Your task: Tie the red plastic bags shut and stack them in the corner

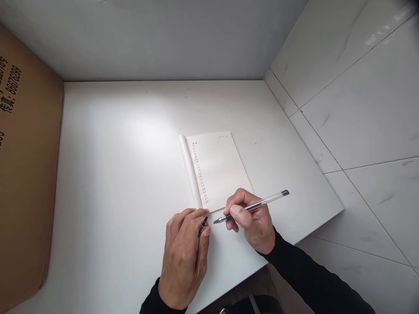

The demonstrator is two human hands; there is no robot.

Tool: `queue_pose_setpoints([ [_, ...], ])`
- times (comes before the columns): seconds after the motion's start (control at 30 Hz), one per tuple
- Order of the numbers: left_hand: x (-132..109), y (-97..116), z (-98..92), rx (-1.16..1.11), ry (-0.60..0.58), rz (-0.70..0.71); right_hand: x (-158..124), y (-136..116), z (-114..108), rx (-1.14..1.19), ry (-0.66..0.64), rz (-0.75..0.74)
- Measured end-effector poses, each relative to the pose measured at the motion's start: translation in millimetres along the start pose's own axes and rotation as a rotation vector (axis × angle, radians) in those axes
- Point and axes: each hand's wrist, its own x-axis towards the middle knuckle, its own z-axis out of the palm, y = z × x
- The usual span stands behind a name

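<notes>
A small notepad (218, 170) lies on the white table (124, 174), its top sheets folded back on the left, with a column of handwritten numbers down its left side. My right hand (253, 220) grips a clear ballpoint pen (262, 203) in a writing hold, tip pointing left just below the pad's near edge. My left hand (186, 253) rests on the table by the pad's near left corner, fingers curled around a small black object, likely the pen cap (203, 225). Both sleeves are black.
A brown cardboard box (26, 183) with printed characters stands along the table's left side. A grey wall closes the back. White tiled floor (369, 131) lies to the right, past the table's edge. Something dark sits below the table's near edge.
</notes>
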Motion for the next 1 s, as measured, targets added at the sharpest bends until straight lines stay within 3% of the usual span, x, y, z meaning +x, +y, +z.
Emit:
queue_pose_setpoints([
  [0.33,-0.3,4.4,0.7,0.119,0.013,0.131,-4.8,-16.4,-1.1,-0.266,-0.118,0.103],
  [0.57,-1.1,7.2,2.2,0.149,0.040,0.157,-16.6,-14.8,-5.8,-0.283,-0.078,0.097],
  [0.83,-6.7,11.5,3.8,0.234,0.061,0.219,-24.3,-12.0,-8.4,-0.374,-0.149,0.112],
  [1.0,-9.6,16.1,5.0,0.228,0.035,0.224,-28.4,-15.7,-6.4,-0.253,-0.227,0.121],
])
